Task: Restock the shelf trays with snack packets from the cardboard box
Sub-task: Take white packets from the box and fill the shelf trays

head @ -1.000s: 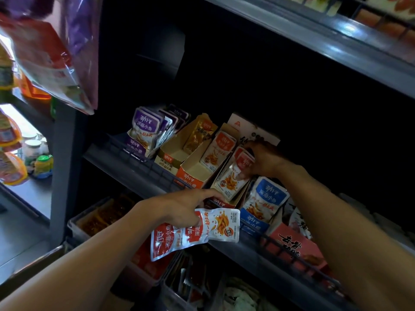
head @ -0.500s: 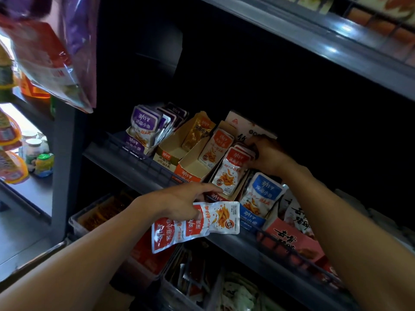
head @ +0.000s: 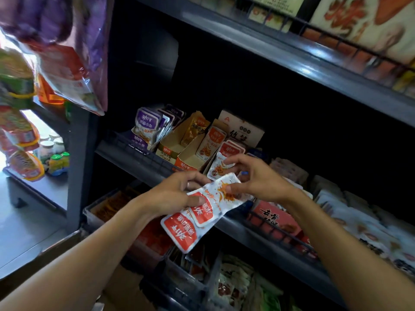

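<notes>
The dark metal shelf [head: 143, 160] fills most of the view; its back and the far right of the middle level are lost in shadow. The shelf above [head: 292, 55] is cut off at the top edge, and its cartons are only partly seen. On the middle level stand open cardboard trays [head: 188, 154] holding upright snack packets: purple ones [head: 146, 126] at the left, then a yellow-brown one [head: 197, 129], then orange ones [head: 212, 140], then red-and-white ones [head: 224, 160]. A white carton [head: 244, 131] sits behind them, its print half hidden. To the right, a red box [head: 276, 218] and pale packs [head: 359, 221] are blurred. Hanging bags [head: 67, 63] at the upper left are blurred and cropped. The lower level holds bins [head: 112, 205] whose contents are hard to make out, and a brown cardboard surface [head: 125, 290] shows at the bottom edge, mostly hidden by the arms.

Near the shelf's front edge, the left hand [head: 173, 194] grips a small stack of red-and-white packets [head: 202, 214], thumb on top and fingers curled beneath. The right hand [head: 253, 178] pinches the stack's upper end between thumb and fingers; its other fingers hide the tray behind.
</notes>
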Demonstrator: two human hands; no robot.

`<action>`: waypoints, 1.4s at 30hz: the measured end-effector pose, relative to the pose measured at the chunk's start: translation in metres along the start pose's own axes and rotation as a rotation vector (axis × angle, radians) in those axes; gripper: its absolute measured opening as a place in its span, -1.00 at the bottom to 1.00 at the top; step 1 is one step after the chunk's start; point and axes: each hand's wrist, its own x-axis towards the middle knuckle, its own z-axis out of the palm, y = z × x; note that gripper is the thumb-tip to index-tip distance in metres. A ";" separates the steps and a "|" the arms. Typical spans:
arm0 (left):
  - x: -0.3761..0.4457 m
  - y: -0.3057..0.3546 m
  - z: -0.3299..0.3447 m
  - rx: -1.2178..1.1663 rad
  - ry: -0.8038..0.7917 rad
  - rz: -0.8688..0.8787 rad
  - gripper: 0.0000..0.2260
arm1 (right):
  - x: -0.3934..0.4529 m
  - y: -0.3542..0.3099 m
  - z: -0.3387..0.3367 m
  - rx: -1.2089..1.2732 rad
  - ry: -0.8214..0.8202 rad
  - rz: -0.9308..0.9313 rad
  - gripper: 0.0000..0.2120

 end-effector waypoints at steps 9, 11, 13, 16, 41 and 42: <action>-0.021 0.000 0.020 -0.073 0.053 0.025 -0.46 | -0.026 -0.002 0.020 0.372 -0.123 0.189 -0.51; -0.022 -0.002 0.022 -0.102 0.150 0.022 -0.46 | -0.026 0.006 0.025 0.417 -0.022 0.169 -0.55; -0.021 -0.004 0.022 -0.276 0.274 0.010 -0.50 | -0.026 0.014 0.029 0.566 0.167 0.164 -0.59; -0.022 -0.011 0.024 -0.654 0.360 0.037 -0.53 | -0.023 0.015 0.038 0.886 0.451 0.283 -0.62; -0.006 -0.021 0.029 -0.026 0.245 0.102 -0.67 | -0.004 -0.006 0.030 0.362 0.250 0.065 -0.82; -0.004 -0.021 0.027 0.010 0.252 0.113 -0.71 | -0.005 -0.006 0.026 0.343 0.210 0.081 -0.85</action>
